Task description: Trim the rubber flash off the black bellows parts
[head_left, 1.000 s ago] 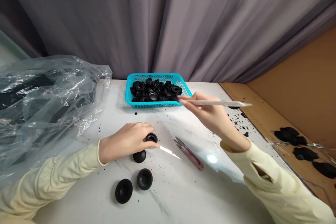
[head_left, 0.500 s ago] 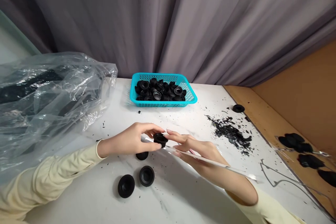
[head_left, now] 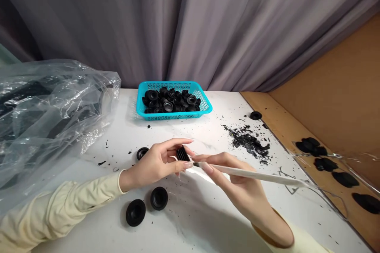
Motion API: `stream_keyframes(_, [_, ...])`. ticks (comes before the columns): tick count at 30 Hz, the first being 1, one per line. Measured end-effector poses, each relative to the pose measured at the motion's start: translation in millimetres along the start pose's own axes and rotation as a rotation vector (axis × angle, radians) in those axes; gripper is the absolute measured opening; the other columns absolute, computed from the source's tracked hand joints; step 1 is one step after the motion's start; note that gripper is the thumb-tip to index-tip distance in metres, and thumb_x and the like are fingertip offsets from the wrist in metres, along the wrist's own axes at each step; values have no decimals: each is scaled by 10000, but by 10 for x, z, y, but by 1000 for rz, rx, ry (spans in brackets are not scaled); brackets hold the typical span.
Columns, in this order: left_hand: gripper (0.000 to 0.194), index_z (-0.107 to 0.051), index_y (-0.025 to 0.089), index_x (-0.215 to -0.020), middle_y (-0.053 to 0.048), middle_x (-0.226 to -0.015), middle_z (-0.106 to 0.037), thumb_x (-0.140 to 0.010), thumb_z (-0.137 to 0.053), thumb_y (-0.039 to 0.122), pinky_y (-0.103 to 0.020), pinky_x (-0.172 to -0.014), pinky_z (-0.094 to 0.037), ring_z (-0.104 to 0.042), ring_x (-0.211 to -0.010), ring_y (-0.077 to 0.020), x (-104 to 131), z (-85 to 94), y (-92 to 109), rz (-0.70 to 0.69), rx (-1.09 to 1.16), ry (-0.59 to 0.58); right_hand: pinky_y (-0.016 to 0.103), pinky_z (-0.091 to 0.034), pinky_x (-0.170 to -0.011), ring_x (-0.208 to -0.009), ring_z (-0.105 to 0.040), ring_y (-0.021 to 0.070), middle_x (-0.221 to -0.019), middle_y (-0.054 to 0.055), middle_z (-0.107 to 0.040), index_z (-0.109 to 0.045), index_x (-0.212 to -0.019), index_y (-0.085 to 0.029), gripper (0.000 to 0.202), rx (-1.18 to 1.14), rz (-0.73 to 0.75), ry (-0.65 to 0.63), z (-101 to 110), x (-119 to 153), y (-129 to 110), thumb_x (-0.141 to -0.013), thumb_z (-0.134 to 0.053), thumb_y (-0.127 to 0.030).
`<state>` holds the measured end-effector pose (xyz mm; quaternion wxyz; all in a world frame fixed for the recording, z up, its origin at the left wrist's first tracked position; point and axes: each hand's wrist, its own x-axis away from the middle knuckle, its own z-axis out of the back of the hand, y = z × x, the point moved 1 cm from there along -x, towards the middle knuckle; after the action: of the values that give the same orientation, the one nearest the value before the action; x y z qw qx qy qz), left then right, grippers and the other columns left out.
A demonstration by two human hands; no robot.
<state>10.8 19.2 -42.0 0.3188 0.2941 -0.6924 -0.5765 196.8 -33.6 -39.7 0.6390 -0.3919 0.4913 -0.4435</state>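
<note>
My left hand [head_left: 157,162] holds a small black ribbed rubber bellows [head_left: 181,153] between thumb and fingers, tipped on its side so its folds stand nearly upright. My right hand [head_left: 237,182] grips a long thin tool with a whitish handle [head_left: 264,175]. Its dark tip is at the right end of the bellows, by my left thumb; the exact kind of tool cannot be made out. Below my left hand, two black rubber bellows [head_left: 135,212] lie with their round openings up. Another black piece [head_left: 142,153] is partly hidden behind my left wrist.
A turquoise basket [head_left: 175,116] full of black bellows stands at the back. Clear plastic bagging [head_left: 65,106] spreads over the left. Black scraps [head_left: 249,142] are heaped at right, near a single black ring-shaped piece [head_left: 255,115]. Flat black pieces [head_left: 344,179] rest on the brown board.
The bellows has been turned from upright onto its side in my left hand. My right hand has drawn back slightly from it, and the tool now shows more plainly. The view has shifted rightward.
</note>
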Motion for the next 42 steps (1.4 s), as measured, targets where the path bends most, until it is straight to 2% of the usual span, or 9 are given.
stream_keyframes(6, [271,-459,165,-962,-162,-1159,-642,-815,-677,230,-242,-585,-493,-656,-733,-138,-31,29,-105,-147,177,-78,264,-459,-391,-389,-595,155,-569,-15,-636,-506,-1211,-173,308,83,-164,60,164,48,175,-1015,-321,-322])
stream_keyframes(11, [310,-496,159,-1074,-203,-1192,-628,-852,-640,319,-247,-577,-488,-681,-719,-158,-103,69,-226,-128,280,-97,274,-462,-427,-462,-579,175,-620,27,-604,-517,-1011,-169,350,722,60,-82,237,21,524,-983,-346,-473])
stream_keyframes(14, [295,-510,187,-1082,-157,-1103,-683,-867,-613,361,-256,-581,-496,-665,-616,-130,-150,91,-289,-44,369,-67,310,-439,-422,-502,-559,213,-681,64,-579,-507,-942,-170,372,804,87,-106,216,40,629,-941,-395,-525])
stream_keyframes(18, [319,-579,165,-1067,-124,-999,-705,-846,-630,390,-244,-579,-514,-631,-576,-100,-169,106,-343,39,369,-90,306,-393,-410,-564,-549,244,-723,92,-550,-523,-913,-164,242,854,108,-148,151,78,662,-949,-362,-341])
stream_keyframes(26, [371,-609,169,-1077,-42,-906,-651,-734,-732,234,-199,-431,-510,-539,-467,-50,-122,59,-312,173,164,-75,339,-522,-533,-652,-646,241,-781,111,-659,-555,-1035,-161,245,625,-14,-99,302,35,689,-916,-348,-214])
stream_keyframes(31, [434,-567,176,-1206,37,-583,-589,-799,-665,290,-187,-408,-441,-486,-399,-61,-117,54,-301,175,41,-67,247,-478,-384,-499,-610,168,-660,39,-670,-616,-911,-188,265,333,-193,-66,350,-14,487,-945,-410,-351])
stream_keyframes(35, [413,-565,142,-1210,67,-435,-485,-838,-607,316,-176,-417,-390,-509,-436,-91,-106,30,-290,203,-50,-79,263,-485,-422,-534,-595,166,-708,43,-678,-689,-924,-194,266,25,-381,6,261,18,379,-827,-624,-433])
stream_keyframes(38, [400,-558,139,-1207,70,-440,-471,-859,-571,336,-175,-406,-385,-486,-429,-90,-93,12,-305,235,-97,-67,274,-515,-468,-589,-627,189,-705,31,-680,-718,-888,-212,219,28,-331,33,188,55,345,-748,-725,-380])
stream_keyframes(42, [376,-541,153,-1213,54,-539,-530,-890,-513,343,-165,-357,-330,-378,-341,-39,-88,0,-351,242,-121,-94,283,-545,-518,-617,-651,192,-762,24,-711,-715,-947,-232,175,92,-167,-11,105,80,313,-808,-687,-335])
